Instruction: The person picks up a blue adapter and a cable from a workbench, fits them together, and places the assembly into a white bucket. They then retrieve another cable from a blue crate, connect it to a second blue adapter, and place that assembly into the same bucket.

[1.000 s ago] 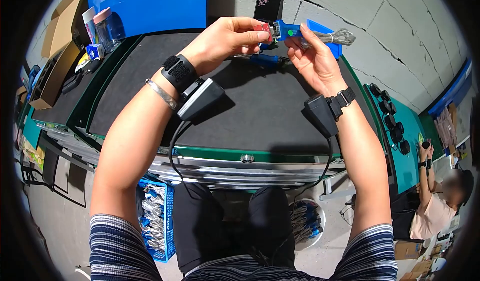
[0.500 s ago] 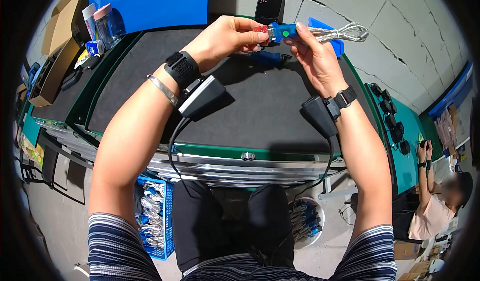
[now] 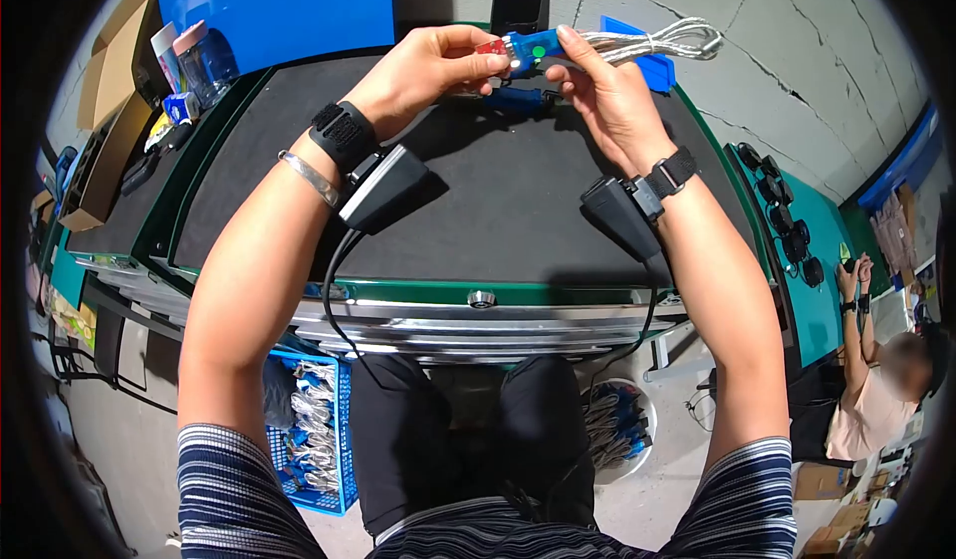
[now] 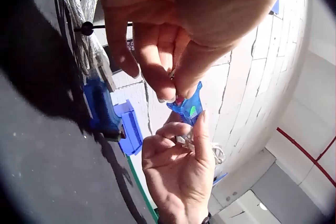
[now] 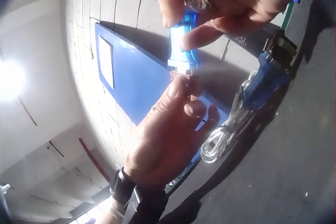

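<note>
Red board meets blue plug above the mat

I have the left hand pinching the red board between thumb and fingers. With the right hand I grip the blue plug, thumb along its body, its metal end against the board. The looped cable runs out past my right fingers. Below, near the mat's far edge, I see a second plug lying.

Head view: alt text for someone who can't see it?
Over a dark bench, the left hand pinches a red piece at one end of a blue connector; the right hand holds its other end, silver cable looped beyond. A phone stands behind.
</note>
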`<state>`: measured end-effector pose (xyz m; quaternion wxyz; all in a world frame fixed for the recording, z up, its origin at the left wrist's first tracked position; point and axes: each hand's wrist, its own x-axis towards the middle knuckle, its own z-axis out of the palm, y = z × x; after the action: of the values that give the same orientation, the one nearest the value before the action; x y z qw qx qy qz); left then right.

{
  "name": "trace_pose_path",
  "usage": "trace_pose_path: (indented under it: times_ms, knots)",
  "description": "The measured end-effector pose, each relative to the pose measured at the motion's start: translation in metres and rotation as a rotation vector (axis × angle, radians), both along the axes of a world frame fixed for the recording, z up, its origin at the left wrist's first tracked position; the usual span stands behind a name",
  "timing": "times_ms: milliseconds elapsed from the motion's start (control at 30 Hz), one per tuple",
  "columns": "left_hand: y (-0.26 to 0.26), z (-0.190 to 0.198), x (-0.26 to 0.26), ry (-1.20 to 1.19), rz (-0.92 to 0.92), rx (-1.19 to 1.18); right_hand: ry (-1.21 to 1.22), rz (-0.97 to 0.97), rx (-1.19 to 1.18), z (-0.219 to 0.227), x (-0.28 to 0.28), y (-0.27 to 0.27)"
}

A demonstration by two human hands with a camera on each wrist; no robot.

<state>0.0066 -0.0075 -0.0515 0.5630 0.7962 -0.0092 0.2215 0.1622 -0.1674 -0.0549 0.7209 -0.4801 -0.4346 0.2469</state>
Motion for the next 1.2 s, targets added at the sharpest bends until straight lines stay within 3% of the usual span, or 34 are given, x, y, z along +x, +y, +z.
trace_pose_path:
  times_ms: [67,267,467,567,667,733,767,1200]
  knots:
    - [0.000,-0.001,0.000,0.015,-0.005,0.027,0.056,-0.004,-0.008,0.001,-0.002,-0.003]
    - [-0.006,0.004,-0.002,0.165,-0.151,-0.183,0.218,0.026,0.019,0.005,0.011,-0.003]
    - [-0.005,0.004,-0.005,0.184,-0.127,-0.268,0.109,0.072,0.010,0.004,0.012,-0.001]
    - [0.001,0.001,0.001,0.217,-0.154,-0.216,0.145,0.110,0.003,0.006,0.014,-0.004]
    - [-0.002,-0.001,0.002,0.094,-0.111,-0.155,0.179,0.048,-0.062,0.006,0.013,-0.004]
    - [-0.005,-0.001,0.002,-0.056,0.029,0.163,0.204,0.006,-0.067,0.005,0.011,-0.003]
    - [-0.005,0.002,0.002,-0.015,0.104,0.220,0.221,0.035,-0.096,0.003,0.016,-0.002]
    - [0.000,0.001,0.004,-0.082,0.164,0.332,0.180,0.006,-0.093,0.002,0.010,-0.002]
